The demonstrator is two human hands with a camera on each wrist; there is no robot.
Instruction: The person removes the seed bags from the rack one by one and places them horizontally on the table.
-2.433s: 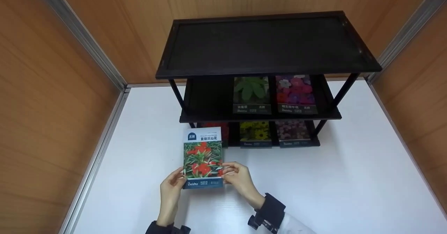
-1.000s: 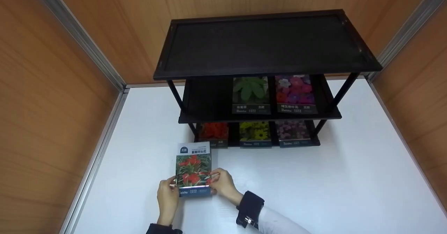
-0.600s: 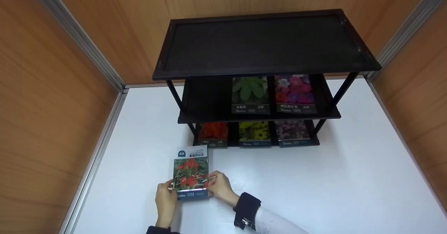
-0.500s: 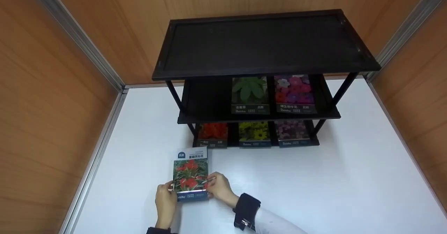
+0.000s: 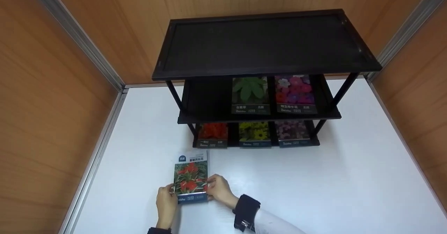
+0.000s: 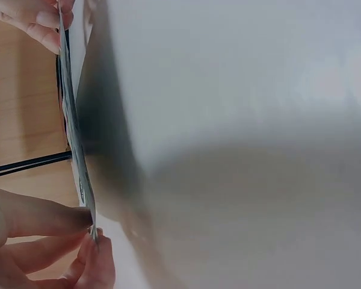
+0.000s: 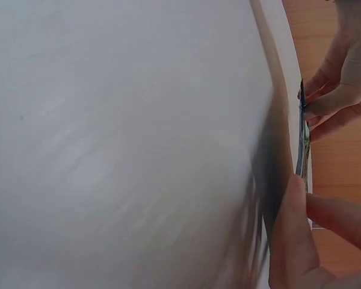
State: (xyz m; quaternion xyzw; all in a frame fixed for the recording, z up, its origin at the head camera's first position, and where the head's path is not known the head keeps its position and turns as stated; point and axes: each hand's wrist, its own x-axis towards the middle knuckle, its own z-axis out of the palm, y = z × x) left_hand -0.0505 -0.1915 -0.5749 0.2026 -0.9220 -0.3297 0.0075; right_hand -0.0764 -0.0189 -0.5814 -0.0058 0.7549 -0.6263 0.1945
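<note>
Red-flowered packet (image 5: 191, 178), long axis toward the rack (image 5: 265, 45), spans between left hand (image 5: 166, 202) and right hand (image 5: 220, 191), each pinching a side edge.

White sleeve (image 5: 276, 222) (black wristbands (image 5: 247, 207))

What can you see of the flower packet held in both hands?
The packet is thin and looks glossy, like coated paper. Its white top bears a blue arched logo and dark characters; a photo of red flowers among green leaves fills the middle; a blue band with pale print crosses the bottom. Printed face toward the head camera, white end toward the black rack, it is over the white table. The left hand pinches its left edge, the right hand its right.
</note>
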